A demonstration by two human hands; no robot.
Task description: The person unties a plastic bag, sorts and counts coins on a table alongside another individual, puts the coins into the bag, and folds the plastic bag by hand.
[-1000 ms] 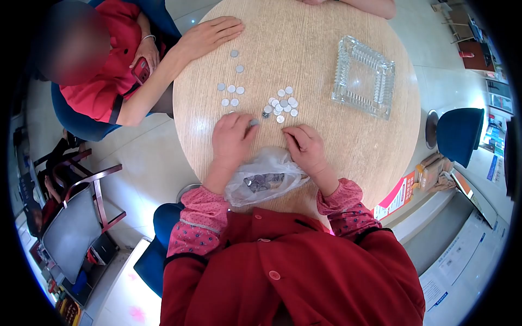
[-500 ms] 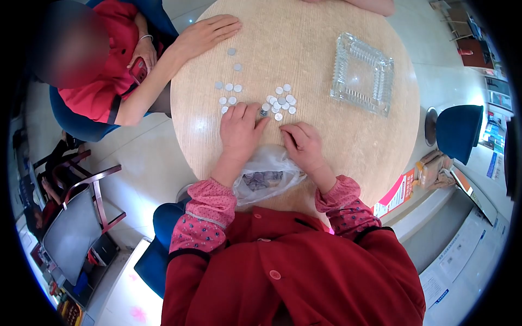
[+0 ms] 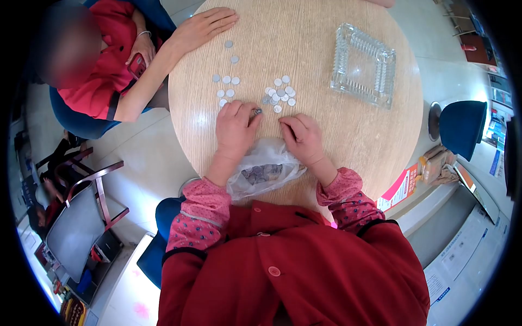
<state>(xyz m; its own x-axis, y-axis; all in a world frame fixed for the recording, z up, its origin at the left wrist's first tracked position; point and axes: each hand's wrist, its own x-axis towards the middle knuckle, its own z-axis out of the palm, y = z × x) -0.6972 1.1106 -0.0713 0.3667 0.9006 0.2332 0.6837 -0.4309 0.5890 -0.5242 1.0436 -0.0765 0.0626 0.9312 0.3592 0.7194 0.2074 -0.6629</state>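
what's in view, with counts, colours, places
table: one, pale wood, centre
coins: eight visible, silver, left group
coin pile: about a dozen, silver, mid-table
bag: one, translucent white, near edge, holding coins
glass tray: one, clear, table's right
chairs: three, blue, around table
framed chair: one, grey, far left
poster: one, orange, lower right
co-worker: one, red top, left
phone: one, red, with co-worker
left hand: one, bare, coin at fingers
right hand: one, bare, near pile

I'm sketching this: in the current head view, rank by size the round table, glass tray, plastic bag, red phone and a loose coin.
1. Round table
2. Glass tray and plastic bag: too alike to rank, the bag seeming nearer the camera
3. Red phone
4. Loose coin
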